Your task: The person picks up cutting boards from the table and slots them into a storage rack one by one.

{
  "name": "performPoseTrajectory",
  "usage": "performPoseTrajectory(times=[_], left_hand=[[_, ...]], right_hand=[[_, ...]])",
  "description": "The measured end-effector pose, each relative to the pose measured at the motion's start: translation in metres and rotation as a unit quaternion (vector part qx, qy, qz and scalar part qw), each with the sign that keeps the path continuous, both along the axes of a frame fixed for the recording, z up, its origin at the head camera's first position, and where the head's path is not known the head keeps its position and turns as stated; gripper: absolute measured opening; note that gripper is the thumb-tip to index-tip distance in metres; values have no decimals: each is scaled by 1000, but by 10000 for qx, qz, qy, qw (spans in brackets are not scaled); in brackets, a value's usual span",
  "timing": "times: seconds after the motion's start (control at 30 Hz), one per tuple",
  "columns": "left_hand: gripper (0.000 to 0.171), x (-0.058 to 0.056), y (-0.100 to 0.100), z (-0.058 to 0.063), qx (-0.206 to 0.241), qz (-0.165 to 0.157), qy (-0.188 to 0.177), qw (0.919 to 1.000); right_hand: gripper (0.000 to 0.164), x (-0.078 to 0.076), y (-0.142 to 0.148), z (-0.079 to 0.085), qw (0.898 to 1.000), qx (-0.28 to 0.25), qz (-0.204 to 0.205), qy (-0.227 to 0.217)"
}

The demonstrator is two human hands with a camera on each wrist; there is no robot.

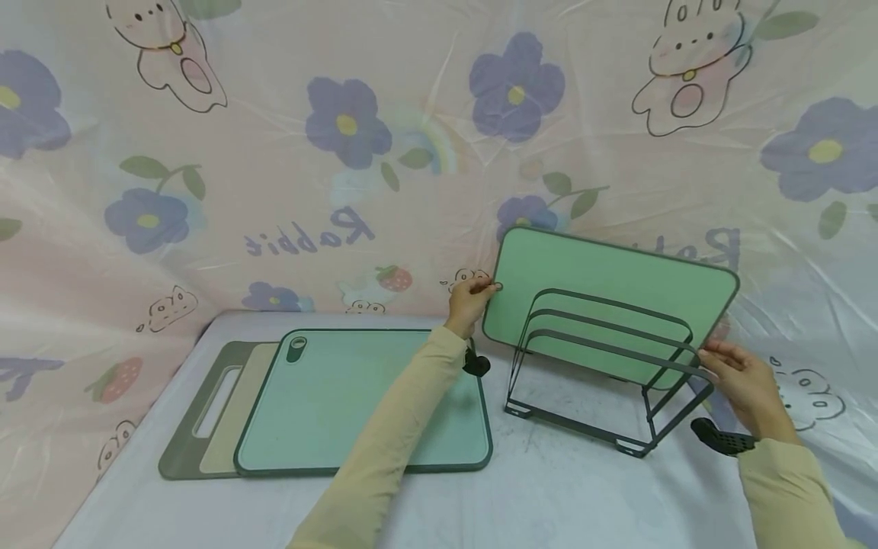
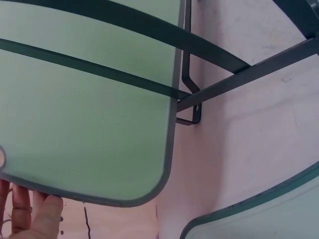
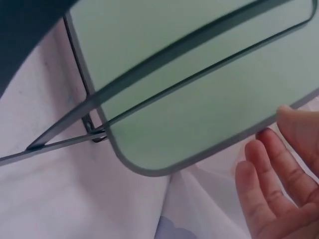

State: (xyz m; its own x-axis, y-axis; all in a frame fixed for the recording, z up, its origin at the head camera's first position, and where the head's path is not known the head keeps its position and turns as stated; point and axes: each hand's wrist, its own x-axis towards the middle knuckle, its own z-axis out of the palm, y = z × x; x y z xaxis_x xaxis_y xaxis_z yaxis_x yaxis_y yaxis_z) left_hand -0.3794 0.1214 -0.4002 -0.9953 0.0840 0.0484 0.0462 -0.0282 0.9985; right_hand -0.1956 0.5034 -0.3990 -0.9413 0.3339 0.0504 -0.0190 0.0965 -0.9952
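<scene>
Board (image 1: pixel 597 278) in pale green stands tilted behind the three visible arches of a dark rack (image 1: pixel 617 351) in the head view, its left hand (image 1: pixel 469 305) and right hand (image 1: pixel 748 385) pinching opposite short edges; whether its lower edge bears on the base, I cannot tell. It looks thin, stiff and probably light, so a fingertip hold at both ends should suffice. The backdrop (image 1: pixel 411 198) rises close behind, and the flat lighter-faced board (image 1: pixel 329 412) limits room leftward, while white tabletop (image 1: pixel 576 511) runs out in front. From the left wrist, thumb and fingers grasp the grey rim beside a small hole, a handy landmark for gripping; the face looks finely textured, the rim smoother and perhaps slippery. From the right wrist, the thumb lies at the rim with fingertips behind it, and the rounded corner sits close to the rack's bars, where scraping seems likeliest.
</scene>
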Motion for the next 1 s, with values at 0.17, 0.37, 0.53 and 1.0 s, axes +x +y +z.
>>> performPoseTrajectory(times=[0.17,0.37,0.53,1.0], left_hand=[[27,3,-6,1,-93,-11,-15,10000],[21,6,-15,6,114,-12,-8,9999],[16,7,-25,17,379,-169,228,9989],[23,25,-76,46,345,-469,482,9971]], right_hand=[[15,8,1,5,9980,-468,180,373],[14,18,-3,22,9918,-928,349,800],[12,24,-11,39,9858,-1296,194,1052],[21,30,-56,88,9500,-1922,-642,2375]])
